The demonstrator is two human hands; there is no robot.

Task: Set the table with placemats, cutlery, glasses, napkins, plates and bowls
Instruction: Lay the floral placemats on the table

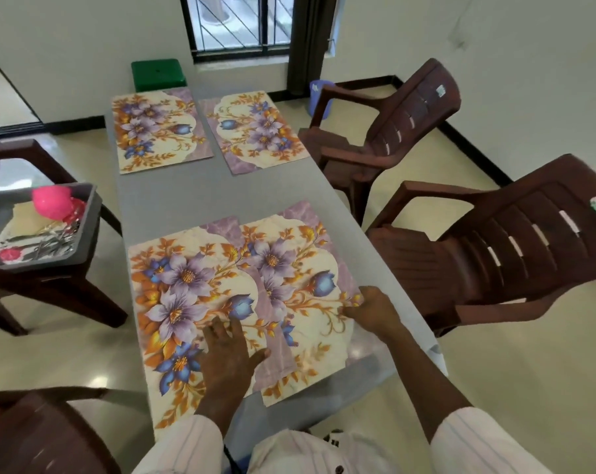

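Bright daylight, prob. from window, glares on floor; edges warped, slightly blurry.

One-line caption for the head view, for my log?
Left hand presses the near-left placemat while right hand pinches an edge of the overlapping near-right placemat.

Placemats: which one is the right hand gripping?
The near-right placemat: the right hand pinches its right edge. The left hand lies flat on the near-left placemat; the far-left mat and far-right mat lie untouched.
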